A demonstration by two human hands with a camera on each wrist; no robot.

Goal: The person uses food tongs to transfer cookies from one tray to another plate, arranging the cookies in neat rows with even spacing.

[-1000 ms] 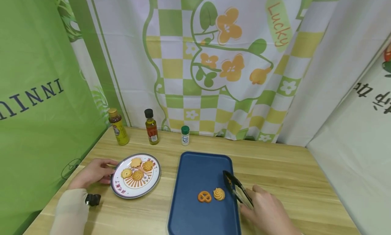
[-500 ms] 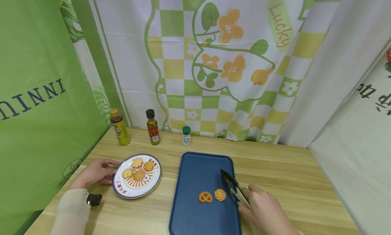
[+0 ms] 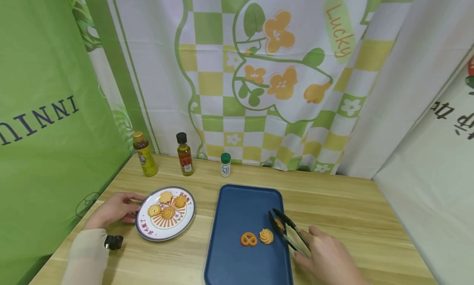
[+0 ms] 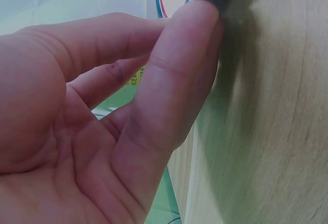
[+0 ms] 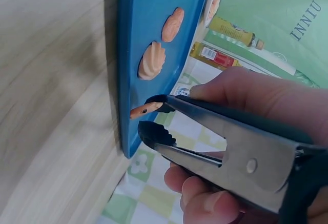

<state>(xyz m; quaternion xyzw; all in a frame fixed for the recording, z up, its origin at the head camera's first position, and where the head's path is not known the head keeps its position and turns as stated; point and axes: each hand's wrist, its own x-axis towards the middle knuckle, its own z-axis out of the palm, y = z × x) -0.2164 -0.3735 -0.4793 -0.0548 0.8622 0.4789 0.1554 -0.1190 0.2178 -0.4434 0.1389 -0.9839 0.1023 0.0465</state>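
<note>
My left hand (image 3: 117, 207) holds the left rim of a round white plate (image 3: 185, 219) bearing several cookies (image 3: 168, 213). In the left wrist view, bent fingers (image 4: 179, 55) meet the plate's edge. My right hand (image 3: 327, 252) grips black-tipped metal tongs (image 5: 256, 157) over the right side of a blue tray (image 3: 244, 202). The tongs' arms stand apart, and a brown cookie (image 3: 279, 224) at the tray's right edge shows between their tips. One tip overlaps that cookie in the right wrist view. Left of it on the tray lie a swirled cookie (image 3: 266, 236) and a pretzel-shaped cookie (image 3: 249, 239).
Along the back of the wooden table (image 3: 333, 202) stand a yellow-labelled bottle (image 3: 147, 159), an oil bottle with a black cap (image 3: 185, 157) and a small green-capped shaker (image 3: 225, 165). A patterned curtain (image 3: 211, 83) hangs behind them.
The tongs have shifted slightly right and toward me, and their arms have spread wider, exposing the brown cookie between the tips. The left hand and plate stay put.
</note>
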